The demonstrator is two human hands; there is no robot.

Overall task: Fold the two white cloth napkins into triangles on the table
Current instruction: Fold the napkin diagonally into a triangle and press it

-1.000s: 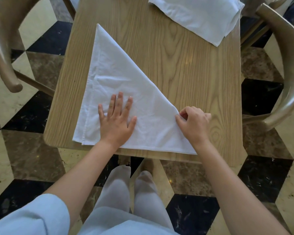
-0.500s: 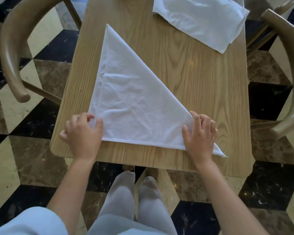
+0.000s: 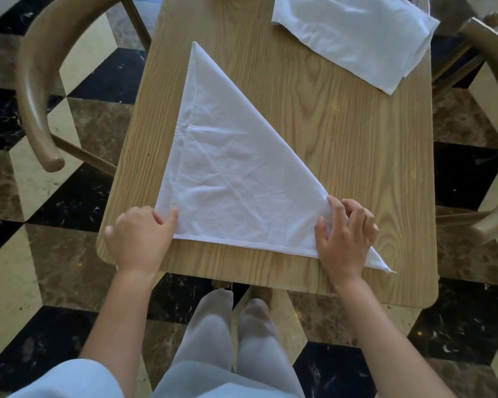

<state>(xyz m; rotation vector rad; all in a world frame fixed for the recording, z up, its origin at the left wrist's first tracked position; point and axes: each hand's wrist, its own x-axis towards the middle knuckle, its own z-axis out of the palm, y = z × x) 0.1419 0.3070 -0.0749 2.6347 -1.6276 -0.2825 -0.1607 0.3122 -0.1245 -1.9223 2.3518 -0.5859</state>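
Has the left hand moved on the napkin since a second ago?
Yes. The left hand slid from the folded napkin's middle out to its near-left corner, toward the table's left edge.

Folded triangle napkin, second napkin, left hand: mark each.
folded triangle napkin (image 3: 230, 179), head view, centre of the cloth.
second napkin (image 3: 357, 35), head view, middle of its visible part.
left hand (image 3: 140, 239), head view, back of the hand.
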